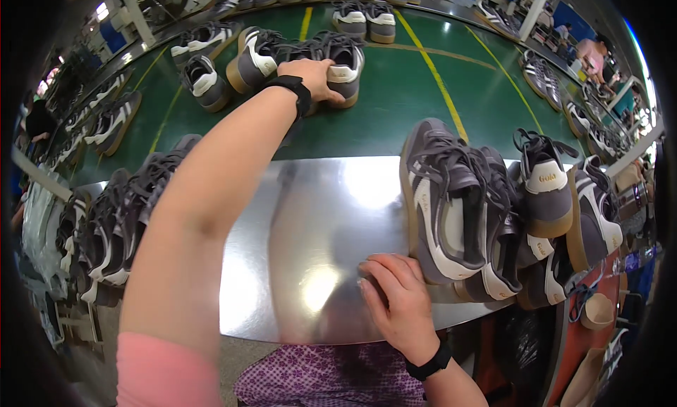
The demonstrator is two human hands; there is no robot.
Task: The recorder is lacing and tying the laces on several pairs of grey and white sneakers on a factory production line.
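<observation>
My left hand reaches far over the green conveyor belt. Its fingers and thumb are closed around the heel end of a dark grey sneaker with a white heel patch and gum sole. The hand partly covers another grey sneaker beside it. Closer in, my right hand hovers at or rests on the shiny metal table; I cannot tell which. Its fingers are loosely bent, with the thumb apart and nothing seen between them. Just right of it stands a laced grey sneaker.
More sneakers crowd the table's right side, some stacked on others. A row of sneakers lines the left side. Other pairs sit along the belt, which has yellow lines. A person in pink is at the far right.
</observation>
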